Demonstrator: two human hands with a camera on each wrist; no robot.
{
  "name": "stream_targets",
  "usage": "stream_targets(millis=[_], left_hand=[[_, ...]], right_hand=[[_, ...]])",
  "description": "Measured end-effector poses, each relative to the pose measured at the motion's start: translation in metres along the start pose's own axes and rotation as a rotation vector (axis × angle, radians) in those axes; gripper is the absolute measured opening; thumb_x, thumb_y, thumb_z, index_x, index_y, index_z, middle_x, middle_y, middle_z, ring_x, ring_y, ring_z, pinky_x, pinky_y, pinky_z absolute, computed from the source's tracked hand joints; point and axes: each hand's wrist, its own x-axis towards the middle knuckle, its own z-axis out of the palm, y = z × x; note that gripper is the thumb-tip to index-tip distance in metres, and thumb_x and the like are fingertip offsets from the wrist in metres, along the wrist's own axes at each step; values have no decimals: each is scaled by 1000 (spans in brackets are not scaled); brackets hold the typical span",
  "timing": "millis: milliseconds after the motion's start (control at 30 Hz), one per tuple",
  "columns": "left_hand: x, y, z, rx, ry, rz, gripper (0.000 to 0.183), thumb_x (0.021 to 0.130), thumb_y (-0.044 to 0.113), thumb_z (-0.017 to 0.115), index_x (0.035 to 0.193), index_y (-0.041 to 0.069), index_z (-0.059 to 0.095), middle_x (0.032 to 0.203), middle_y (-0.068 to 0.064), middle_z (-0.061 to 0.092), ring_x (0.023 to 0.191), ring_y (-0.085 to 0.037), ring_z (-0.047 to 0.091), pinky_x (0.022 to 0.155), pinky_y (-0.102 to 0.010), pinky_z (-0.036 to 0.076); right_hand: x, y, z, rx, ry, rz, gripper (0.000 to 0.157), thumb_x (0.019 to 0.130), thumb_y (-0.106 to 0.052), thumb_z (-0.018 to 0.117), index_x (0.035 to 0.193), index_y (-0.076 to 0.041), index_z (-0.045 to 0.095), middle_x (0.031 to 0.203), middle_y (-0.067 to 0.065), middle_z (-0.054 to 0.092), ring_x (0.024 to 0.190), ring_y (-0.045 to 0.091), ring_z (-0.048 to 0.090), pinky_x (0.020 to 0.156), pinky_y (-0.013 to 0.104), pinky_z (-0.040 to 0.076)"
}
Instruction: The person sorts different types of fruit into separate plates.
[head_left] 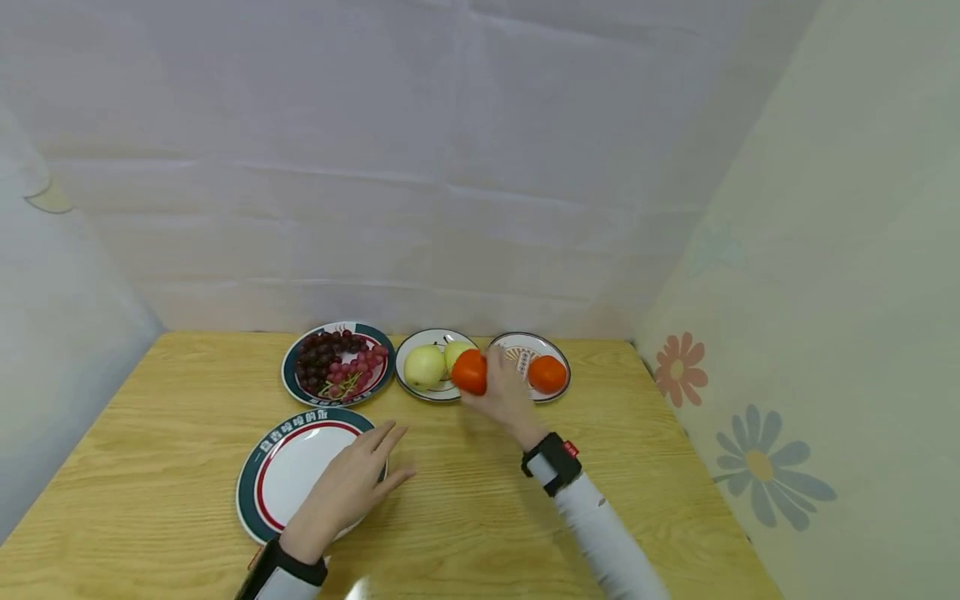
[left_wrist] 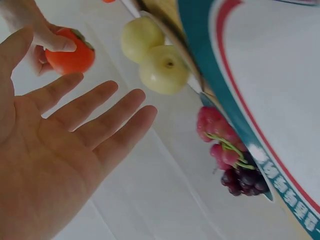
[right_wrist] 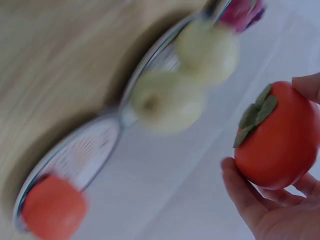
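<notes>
My right hand (head_left: 504, 392) grips an orange-red persimmon (right_wrist: 280, 135) with green leaves at its top, thumb on one side and fingers on the other. In the head view the persimmon overlaps the plate of pale green fruit. A second persimmon (head_left: 547, 374) sits on the small patterned plate (head_left: 517, 340) at the right. My left hand (left_wrist: 65, 135) has its fingers spread and holds nothing; in the head view it is over the right side of a large white plate (head_left: 300, 467) with a green rim and red ring.
Two pale yellow-green fruits (head_left: 424, 367) that look like apples or pears rest on a small plate (head_left: 408, 342) at the back. Left of them, a green-rimmed plate (head_left: 288, 379) bears dark and red grapes (head_left: 318, 358). A white sheet (head_left: 375, 208) rises behind the wooden table (head_left: 150, 450).
</notes>
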Motion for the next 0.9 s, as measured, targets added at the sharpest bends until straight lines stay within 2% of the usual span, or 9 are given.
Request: stream_targets(millis=[67, 167, 300, 400, 467, 567, 633, 767, 900], left_hand=[[-6, -5, 4, 16, -38, -17, 61, 85, 44, 62, 133, 9, 48, 137, -16, 47, 124, -30, 45, 99, -49, 44], [-16, -11, 8, 39, -58, -42, 57, 84, 42, 63, 129, 8, 52, 133, -16, 51, 121, -31, 48, 97, -49, 46], [-25, -16, 12, 103, 57, -62, 46, 82, 33, 68, 118, 5, 60, 114, -15, 62, 104, -31, 56, 84, -47, 52], [-31, -19, 13, 146, 149, -69, 38, 81, 28, 70, 109, 4, 63, 102, -13, 65, 93, -30, 59, 75, -44, 54], [-34, -20, 14, 147, 173, -59, 35, 81, 26, 70, 107, 4, 64, 100, -13, 65, 92, -29, 59, 75, -44, 55], [-36, -21, 16, 126, 167, -49, 34, 81, 26, 71, 106, 3, 64, 103, -13, 66, 96, -29, 60, 79, -45, 54], [-36, -20, 18, 105, 159, -44, 35, 81, 26, 70, 107, 3, 64, 106, -14, 65, 100, -29, 59, 83, -46, 53], [-34, -18, 20, 100, 160, -33, 37, 81, 26, 70, 109, 3, 64, 111, -15, 64, 104, -29, 58, 86, -46, 52], [-31, -17, 20, 87, 147, -26, 43, 82, 30, 69, 115, 4, 62, 117, -16, 62, 112, -33, 54, 92, -50, 49]], right_hand=[[15, 26, -3, -30, 26, 96, 63, 68, -30, 79, 113, -4, 44, 101, 13, 55, 86, 26, 59, 70, 40, 55], [31, 60, -2, -74, 43, 170, 61, 70, -33, 78, 113, -2, 45, 100, 14, 55, 87, 28, 59, 71, 41, 55], [39, 88, 5, -85, 20, 216, 63, 72, -31, 78, 115, 3, 46, 102, 20, 55, 89, 32, 58, 77, 45, 55], [40, 98, 14, -147, -23, 247, 72, 73, -34, 78, 123, 5, 43, 108, 23, 56, 96, 35, 58, 88, 51, 51], [40, 102, 20, -211, -53, 262, 77, 73, -39, 76, 126, 6, 41, 111, 24, 58, 101, 37, 57, 97, 56, 44], [38, 105, 27, -299, -84, 277, 75, 74, -45, 74, 122, 4, 43, 113, 23, 60, 108, 37, 55, 105, 64, 29], [37, 107, 32, -338, -82, 271, 72, 74, -47, 73, 117, 3, 45, 111, 22, 61, 109, 36, 54, 106, 67, 24], [34, 112, 42, -396, -86, 265, 69, 71, -51, 74, 109, 1, 49, 104, 19, 63, 107, 34, 55, 106, 70, 20], [31, 114, 47, -396, -113, 273, 72, 72, -51, 73, 111, 3, 47, 116, 23, 59, 117, 34, 49, 104, 71, 21]])
